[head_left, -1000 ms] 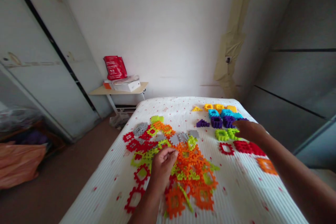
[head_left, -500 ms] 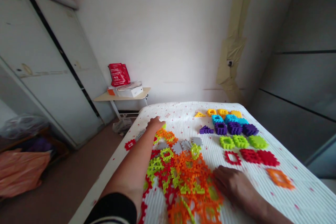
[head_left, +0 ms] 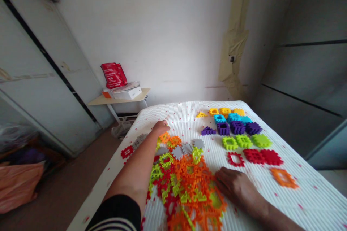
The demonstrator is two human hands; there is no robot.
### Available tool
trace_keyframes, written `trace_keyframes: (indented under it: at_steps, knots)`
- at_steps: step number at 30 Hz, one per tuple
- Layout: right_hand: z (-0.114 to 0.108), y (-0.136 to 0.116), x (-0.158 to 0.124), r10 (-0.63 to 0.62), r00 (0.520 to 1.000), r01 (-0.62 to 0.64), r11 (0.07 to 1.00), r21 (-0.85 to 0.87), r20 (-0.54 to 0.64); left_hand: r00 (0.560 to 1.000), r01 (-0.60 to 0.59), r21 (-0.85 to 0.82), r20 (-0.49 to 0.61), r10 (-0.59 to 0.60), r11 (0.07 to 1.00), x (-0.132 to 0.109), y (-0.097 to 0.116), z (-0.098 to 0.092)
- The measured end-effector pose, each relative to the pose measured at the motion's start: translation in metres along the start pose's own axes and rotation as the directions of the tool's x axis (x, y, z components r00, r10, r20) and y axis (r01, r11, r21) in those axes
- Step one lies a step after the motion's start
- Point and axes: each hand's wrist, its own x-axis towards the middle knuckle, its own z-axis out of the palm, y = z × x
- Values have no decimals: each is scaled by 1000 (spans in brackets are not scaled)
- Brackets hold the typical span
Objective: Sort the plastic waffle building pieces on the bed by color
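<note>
My left hand (head_left: pixel 161 127) reaches to the far end of a heap of toothed plastic building pieces, its fingers curled closed. Whatever is in that grip is mostly hidden. Just below it lie orange pieces (head_left: pixel 175 140) and grey pieces (head_left: pixel 177 152). Orange, lime green and red pieces overlap in the heap (head_left: pixel 191 178) nearer to me. My right hand (head_left: pixel 234 186) rests low at the heap's right edge, fingers bent and pressed together. Its fingertips meet the orange pieces, and what they hold, if anything, cannot be seen.
Sorted rows sit at right: yellow (head_left: pixel 225 112), light blue (head_left: pixel 233 117), purple (head_left: pixel 237 127), lime green (head_left: pixel 243 141), red (head_left: pixel 254 155) pieces and one orange frame (head_left: pixel 283 178). The white bedspread (head_left: pixel 173 112) lies beneath. Behind left, a small table (head_left: pixel 94 100) carries a red bag (head_left: pixel 113 75).
The view has shifted slightly, so everything sits a little further left. A lime green piece seen by my left fingertips earlier is now mostly out of sight. My right hand stays beside the heap.
</note>
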Motion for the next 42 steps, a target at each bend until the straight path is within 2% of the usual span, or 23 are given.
trace_keyframes:
  at_steps: [3, 7, 9, 12, 16, 18, 26, 30, 33, 35, 38, 42]
  knots:
    - [-2, 2, 0, 9, 1000, -9, 1000, 15, 4, 991, -78, -153, 95, 93, 985, -8, -9, -11]
    - [-12, 6, 5, 17, 999, -15, 999, 40, -45, 966, -105, -340, 187, 177, 934, -21, -15, -16]
    - [-22, 4, 17, 22, 995, -16, 998, 54, -102, 954, -103, -412, 217, 207, 905, -26, -17, -15]
    - [-35, -3, 54, 19, 992, -8, 996, 93, -124, 946, -90, -501, 228, 232, 861, -30, -20, -15]
    - [-39, -18, 118, 52, 999, -49, 987, 151, -14, 951, -62, -629, 198, 237, 775, -37, -26, -15]
    - [-34, -26, 138, 66, 996, -75, 979, 191, 54, 959, -49, -696, 168, 229, 717, -40, -29, -14]
    - [-4, -52, 146, 48, 984, -86, 971, 223, 173, 996, 25, -882, 62, 63, 471, -53, -46, -7]
    - [12, -59, 179, 59, 961, -113, 975, 190, 269, 1000, 9, -934, 12, 6, 358, -63, -42, -8]
    - [18, -60, 203, 68, 925, -128, 982, 139, 373, 1000, 11, -955, 13, 5, 296, -74, -35, -14]
    - [18, -59, 208, 63, 910, -119, 987, 111, 409, 999, 32, -962, 37, 16, 271, -84, -31, -18]
    - [13, -61, 199, 40, 922, -79, 993, 87, 384, 997, 69, -967, 78, 27, 246, -101, -27, -24]
    - [1, -70, 170, -56, 972, 44, 997, 60, 226, 996, 75, -977, 81, 22, 200, -124, -23, -27]
